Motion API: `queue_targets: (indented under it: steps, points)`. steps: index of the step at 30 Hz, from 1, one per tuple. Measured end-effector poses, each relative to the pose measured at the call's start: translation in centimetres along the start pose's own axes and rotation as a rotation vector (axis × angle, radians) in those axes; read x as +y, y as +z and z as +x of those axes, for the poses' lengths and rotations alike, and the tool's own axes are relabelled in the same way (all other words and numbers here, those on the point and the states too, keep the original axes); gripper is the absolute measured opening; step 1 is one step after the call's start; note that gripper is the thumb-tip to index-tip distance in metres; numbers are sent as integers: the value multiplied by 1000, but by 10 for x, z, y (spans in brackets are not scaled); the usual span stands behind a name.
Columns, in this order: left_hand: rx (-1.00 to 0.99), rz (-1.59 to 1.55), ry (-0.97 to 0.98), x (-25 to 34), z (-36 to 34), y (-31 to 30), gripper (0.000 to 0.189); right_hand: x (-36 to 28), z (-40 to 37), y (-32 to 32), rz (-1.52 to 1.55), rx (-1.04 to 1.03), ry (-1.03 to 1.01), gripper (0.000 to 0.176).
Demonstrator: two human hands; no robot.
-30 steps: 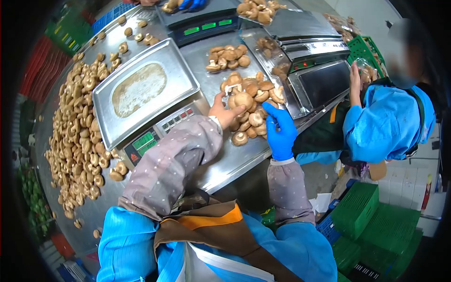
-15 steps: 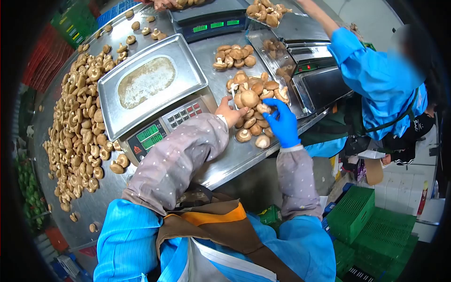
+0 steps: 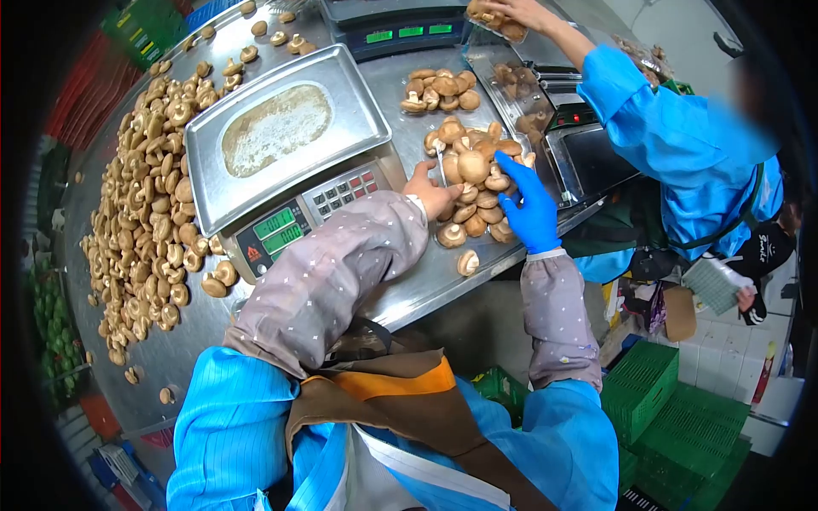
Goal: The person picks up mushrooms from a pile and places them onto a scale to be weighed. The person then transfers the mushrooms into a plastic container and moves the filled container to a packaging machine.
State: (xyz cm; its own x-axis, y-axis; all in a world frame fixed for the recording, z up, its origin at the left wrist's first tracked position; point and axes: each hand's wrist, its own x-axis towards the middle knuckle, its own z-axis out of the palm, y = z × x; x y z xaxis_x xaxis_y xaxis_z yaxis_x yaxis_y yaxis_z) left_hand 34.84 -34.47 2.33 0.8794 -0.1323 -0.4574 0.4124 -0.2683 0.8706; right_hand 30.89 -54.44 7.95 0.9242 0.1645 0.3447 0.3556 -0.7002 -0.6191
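Brown shiitake mushrooms [image 3: 473, 167] are heaped in a clear tray [image 3: 440, 167] near the table's front edge, with loose ones [image 3: 484, 217] just in front. My bare left hand [image 3: 433, 192] curls at the tray's near left corner, thumb against the mushrooms; its exact hold is partly hidden. On the other side, my right hand [image 3: 530, 207] wears a blue glove. Its thumb and forefinger close around a pale-stemmed mushroom [image 3: 497, 178] at the heap's right side. One single mushroom [image 3: 468, 262] lies apart by the table edge.
A scale [image 3: 277, 230] with a bare metal pan [image 3: 366, 128] stands left of my hands. Farther left spreads a large mushroom pile [image 3: 145, 204]. Behind the tray sits another mushroom group [image 3: 440, 90]. At right, a co-worker's hand [image 3: 524, 13] touches a mushroom pack beside a machine [image 3: 588, 140].
My view has shifted slightly. My right thumb and forefinger have closed around a mushroom at the heap. The co-worker's hand has come over the pack at the back.
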Motion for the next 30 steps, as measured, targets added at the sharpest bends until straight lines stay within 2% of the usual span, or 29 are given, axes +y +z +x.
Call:
queue_targets:
  steps: [2, 3, 6, 8, 10, 13, 16, 19, 22, 23, 25, 27, 30]
  points:
    - [13, 21, 13, -5, 1, 1, 84, -2, -1, -3, 43, 46, 9, 57]
    - [-6, -20, -3, -6, 2, 0, 84, -10, -3, -10, 68, -7, 186, 50]
    - [-9, -18, -16, -8, 0, -5, 84, 10, -40, 4, 82, 94, 63, 40]
    - [-7, -24, -21, -11, 3, -5, 84, -18, -69, 19, -83, -124, 40, 35]
    - [-10, -30, -22, -13, 6, -5, 83, -47, -84, 38, -210, -241, 83, 40]
    - [-8, -9, -7, -10, 0, 3, 83, -48, -96, 56, -228, -190, 134, 44]
    - [122, 109, 31, -6, -10, 7, 78, -41, -97, 54, -228, -191, 117, 48]
    - [312, 256, 179, 0, -28, 6, 59, -32, -103, 52, -61, -145, 128, 49]
    - [284, 465, 675, 0, -47, 0, 42, -30, -97, 50, 64, -61, 544, 49]
    - [211, 521, 750, 2, -54, 1, 37, -28, -94, 51, -3, -21, 462, 49]
    - [174, 471, 678, -3, -60, 10, 37, -23, -85, 54, -138, 66, 300, 50]
    - [146, 441, 605, -7, -59, 16, 37, -16, -78, 57, -157, 107, 274, 50]
    - [114, 437, 613, -12, -56, 12, 38, -24, -71, 51, -255, 83, 269, 47]
